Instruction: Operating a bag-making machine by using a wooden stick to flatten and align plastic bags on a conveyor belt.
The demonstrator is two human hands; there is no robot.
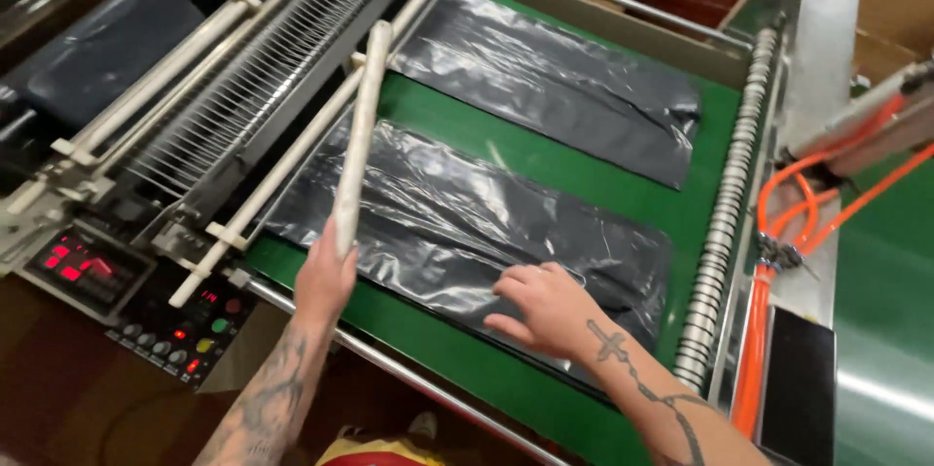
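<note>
Head view, from the left: a dark control panel with red lit digits and coloured buttons (146, 305) sits at the machine's edge, and just right of it the left hand (324, 276) has its grip closed around the lower end of a long pale wooden stick (360, 140), which slants up over the near stack of flat black plastic bags (438, 203) lying on the green conveyor belt (545, 160). Further right, the right hand (545, 305) lies palm down on that near stack, fingers spread and pressing it flat, while a second stack of black plastic bags (555, 82) lies apart beyond it. Along the belt's right edge runs a grey ribbed roller (725, 213), with orange hoses (793, 208) beside it.
</note>
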